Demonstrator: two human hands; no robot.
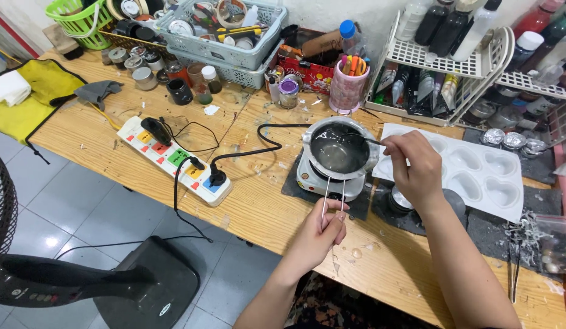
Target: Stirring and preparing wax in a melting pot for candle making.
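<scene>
A small steel melting pot (339,148) with clear liquid in it sits on a white electric hot plate (329,181) on the wooden workbench (264,201). My left hand (324,229) pinches the end of the pot's thin wire handle (334,198). My right hand (417,164) is at the pot's right rim and holds a thin metal stirring rod (371,140) whose tip reaches into the pot. A white heart-cavity mould (478,176) lies just right of my right hand.
A power strip (173,159) with coloured switches and black cables lies left of the hot plate. Jars, baskets, a pink pen cup (348,85) and a bottle rack (453,55) line the back. Tweezers (514,268) lie at the right. A fan base (112,286) stands on the floor.
</scene>
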